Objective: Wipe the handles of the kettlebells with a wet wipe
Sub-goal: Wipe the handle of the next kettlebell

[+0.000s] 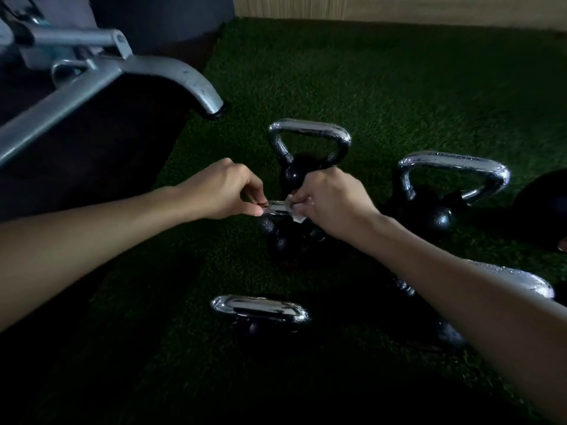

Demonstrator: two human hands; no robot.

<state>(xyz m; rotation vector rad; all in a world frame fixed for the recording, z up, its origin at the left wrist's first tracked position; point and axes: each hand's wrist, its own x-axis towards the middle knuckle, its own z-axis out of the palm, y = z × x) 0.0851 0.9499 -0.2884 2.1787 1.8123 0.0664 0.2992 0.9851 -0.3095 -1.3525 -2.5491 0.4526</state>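
The nearest kettlebell [260, 311] stands on the green artificial turf [383, 87], its chrome handle facing up. A second kettlebell [527, 283] is partly hidden under the right forearm. Beyond them, the left hand [227, 188] pinches the left end of the middle kettlebell's handle [277, 207]. The right hand [331, 197] is curled around a white wet wipe [295, 211], pressing it against the same handle. Farther off stand a far kettlebell [310, 139] and a right-hand kettlebell [454, 170]. A grey machine frame [122, 69] sits at the upper left.
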